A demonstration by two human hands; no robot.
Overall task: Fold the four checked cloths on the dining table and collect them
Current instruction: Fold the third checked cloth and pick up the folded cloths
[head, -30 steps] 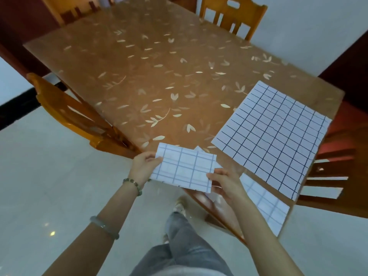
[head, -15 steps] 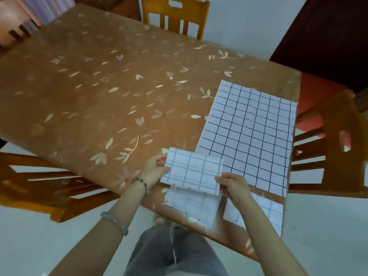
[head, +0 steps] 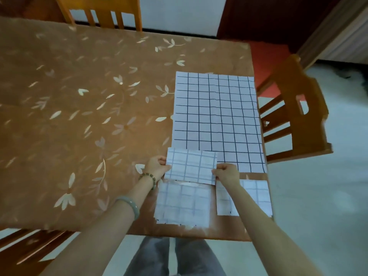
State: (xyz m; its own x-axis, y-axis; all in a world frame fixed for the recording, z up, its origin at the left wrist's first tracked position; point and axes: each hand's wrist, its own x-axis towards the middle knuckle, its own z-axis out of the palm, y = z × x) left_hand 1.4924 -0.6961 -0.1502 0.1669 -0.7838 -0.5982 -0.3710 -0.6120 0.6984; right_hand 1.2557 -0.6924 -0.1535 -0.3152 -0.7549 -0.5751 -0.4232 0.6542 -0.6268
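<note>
I hold a small folded checked cloth (head: pixel 191 166) level above the table's near right corner. My left hand (head: pixel 156 166) pinches its left edge and my right hand (head: pixel 227 174) pinches its right edge. Under it, a second folded checked cloth (head: pixel 183 202) lies flat near the front edge. A third folded cloth (head: pixel 254 196) lies to the right, partly hidden by my right forearm. Behind them a large unfolded white cloth with dark grid lines (head: pixel 217 118) is spread flat along the table's right side.
The dining table (head: pixel 79 116) has a brown leaf-patterned cover. Wooden chairs stand at the right (head: pixel 294 116), the far side (head: pixel 103 14) and the near left (head: pixel 29 248). My legs show below the front edge.
The view has swung right and closer. The folded cloth in both hands has moved from beyond the table's edge to above the folded cloths at the near right corner.
</note>
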